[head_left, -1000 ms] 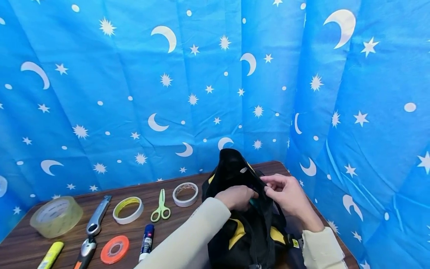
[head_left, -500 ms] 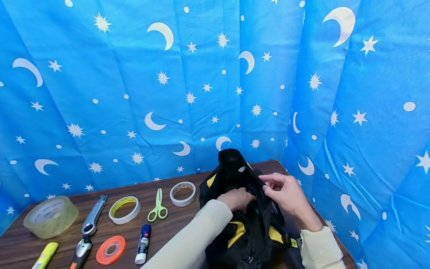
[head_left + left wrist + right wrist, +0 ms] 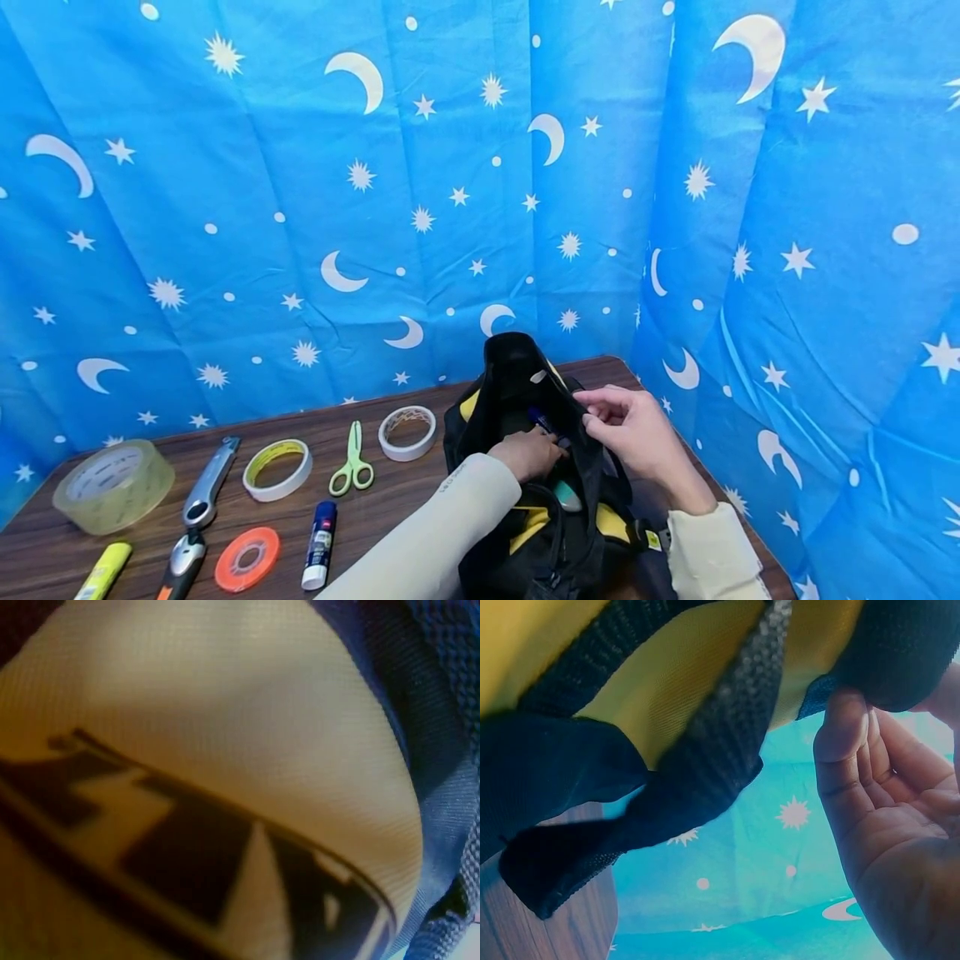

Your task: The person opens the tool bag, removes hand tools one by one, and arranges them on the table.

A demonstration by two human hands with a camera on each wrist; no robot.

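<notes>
A black and yellow fabric bag (image 3: 525, 529) stands with its mouth open on the table. My left hand (image 3: 528, 454) reaches down inside it, its fingertips at a slim dark-blue thing (image 3: 537, 416); whether they grip it I cannot tell. Below that hand, a teal and white object (image 3: 567, 497) lies in the bag. With thumb and fingers my right hand (image 3: 637, 437) pinches the bag's right rim; the right wrist view shows its thumb (image 3: 844, 731) against the dark edge. Yellow printed cloth (image 3: 247, 712) fills the left wrist view, the left hand hidden there.
Left of the bag on the wooden table (image 3: 390, 500) lie a masking tape roll (image 3: 395, 450), scissors (image 3: 352, 467), a glue stick (image 3: 320, 546), a yellow-lined tape roll (image 3: 300, 479), orange tape (image 3: 225, 571), a ratchet wrench (image 3: 213, 479), wide clear tape (image 3: 153, 500) and a highlighter (image 3: 105, 571).
My left hand has shifted slightly left and down inside the bag, and the blue thing and more of the teal and white object now show. My right hand stays at the rim.
</notes>
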